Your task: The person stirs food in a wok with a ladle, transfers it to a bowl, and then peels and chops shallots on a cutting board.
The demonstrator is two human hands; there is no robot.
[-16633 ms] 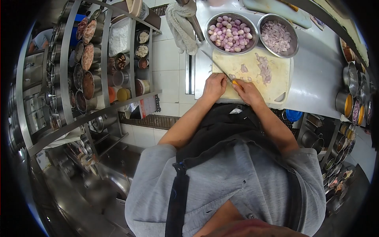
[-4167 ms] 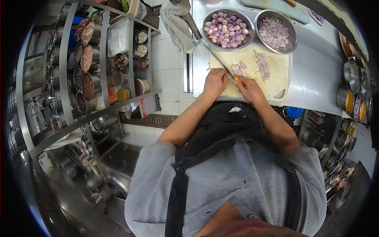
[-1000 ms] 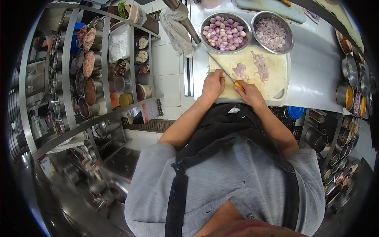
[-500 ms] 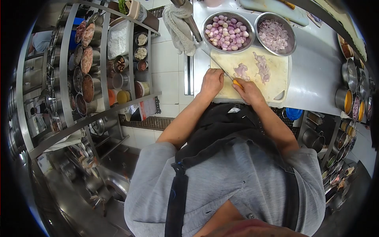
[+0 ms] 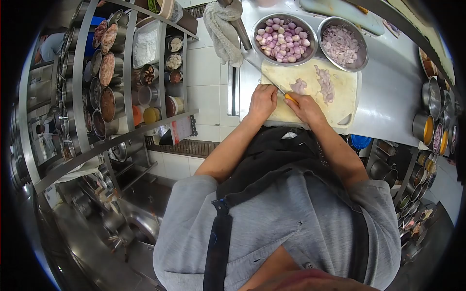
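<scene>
My right hand (image 5: 307, 109) is closed around the yellow handle of a kitchen knife (image 5: 291, 98). Its long blade slants up and left across the cutting board (image 5: 332, 110), past the fingers of my left hand (image 5: 263, 102). Those left fingers are curled down on the board's left edge, beside the blade; whatever they hold is hidden beneath them. A small heap of sliced shallots (image 5: 299, 86) lies just beyond the knife, and a longer strip of shallot slices (image 5: 324, 85) lies to its right.
Behind the board stand a steel bowl (image 5: 314, 44) of whole peeled shallots and a perforated steel bowl (image 5: 363, 54) of sliced ones. A grey towel (image 5: 222, 34) hangs on a pole at left. Shelving (image 5: 127, 77) with food containers stands left; metal pots (image 5: 423, 127) stand right.
The view has shifted slightly, so the board and bowls appear a little farther right. Both hands keep nearly the same place, and the knife stays in my right hand.
</scene>
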